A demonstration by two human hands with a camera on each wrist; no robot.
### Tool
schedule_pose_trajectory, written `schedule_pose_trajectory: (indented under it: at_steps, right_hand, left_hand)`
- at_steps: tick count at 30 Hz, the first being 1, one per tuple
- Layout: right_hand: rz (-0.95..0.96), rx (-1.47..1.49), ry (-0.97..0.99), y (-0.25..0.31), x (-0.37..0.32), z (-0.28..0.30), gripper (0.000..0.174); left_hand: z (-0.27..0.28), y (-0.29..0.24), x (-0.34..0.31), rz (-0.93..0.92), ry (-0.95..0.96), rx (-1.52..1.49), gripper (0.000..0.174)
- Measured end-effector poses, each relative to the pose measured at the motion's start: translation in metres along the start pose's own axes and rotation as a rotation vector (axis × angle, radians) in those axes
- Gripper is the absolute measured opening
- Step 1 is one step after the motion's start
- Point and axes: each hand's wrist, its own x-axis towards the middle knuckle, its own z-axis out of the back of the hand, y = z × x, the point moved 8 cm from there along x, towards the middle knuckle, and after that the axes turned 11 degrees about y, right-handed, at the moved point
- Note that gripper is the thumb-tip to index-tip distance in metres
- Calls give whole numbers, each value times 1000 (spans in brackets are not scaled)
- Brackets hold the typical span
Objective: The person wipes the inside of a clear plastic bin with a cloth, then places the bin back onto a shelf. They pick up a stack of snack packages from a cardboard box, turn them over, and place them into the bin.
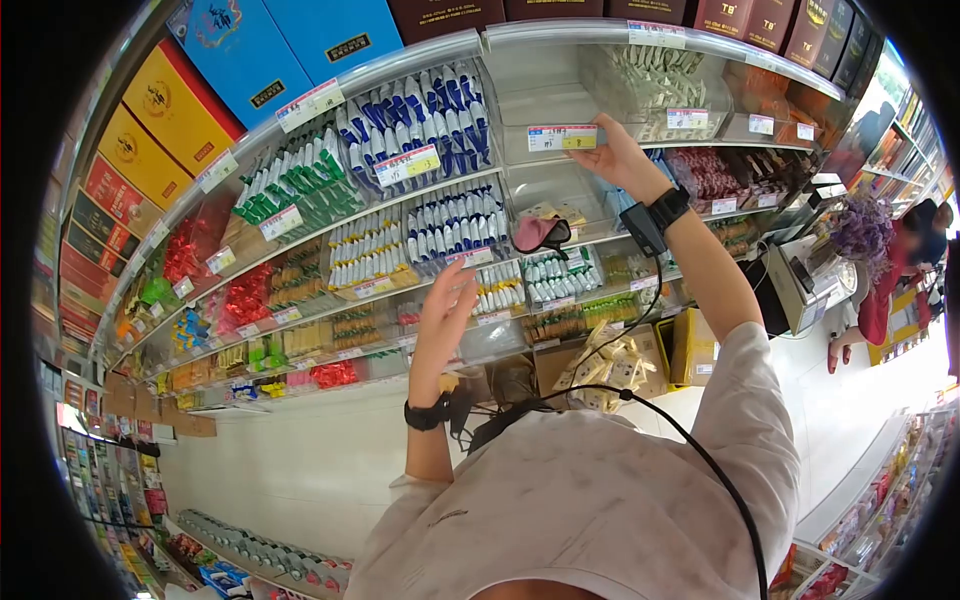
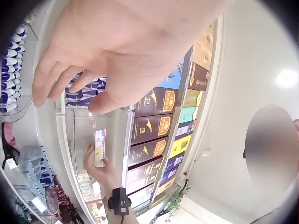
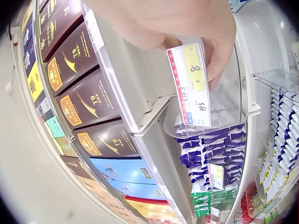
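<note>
In the head view, the right hand (image 1: 618, 158) is at the right end of a price tag (image 1: 560, 138) on the front of a clear upper bin (image 1: 548, 104). The right wrist view shows that hand (image 3: 187, 28) with its thumb and fingers round the edge of the tag (image 3: 190, 84), which reads 8. Lower and to the left, the left hand (image 1: 446, 315) is raised in front of the shelves with fingers spread, holding nothing. It fills the top of the left wrist view (image 2: 112, 51), palm showing.
Blue-and-white packets (image 1: 418, 112) fill the bin on the left. A pink and black item (image 1: 540, 234) lies in the bin below. Boxes (image 1: 245, 50) line the top shelf. A carton of packets (image 1: 612, 365) stands on the floor; another person (image 1: 882, 300) is at the right.
</note>
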Motion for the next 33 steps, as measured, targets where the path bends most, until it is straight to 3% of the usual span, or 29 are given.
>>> schedule_pose_trajectory:
  at_steps: [5,11,15,19,25,28,33]
  right_hand:
    - [3,28,14,-3,-6,-2,44]
    - [17,55,10,3,-8,-16,42]
    - [40,27,-8,6,-3,-17,41]
    - [30,39,-39,7,4,-14,40]
    - [52,16,25,5,17,-20,46]
    - [6,31,-53,5,18,-22,46]
    - [-12,35,17,5,30,-8,44]
  left_hand:
    - [-10,-2,50,-102,98,-107,57]
    - [-42,-28,120,-376,164,107,72]
    - [-55,-24,162,-486,147,126,88]
    - [-59,-22,181,-484,69,180,91]
    - [-61,-24,186,-538,1,265,90]
    - [-71,-20,184,-481,72,250,86]
    - [-68,6,172,-323,56,140,67]
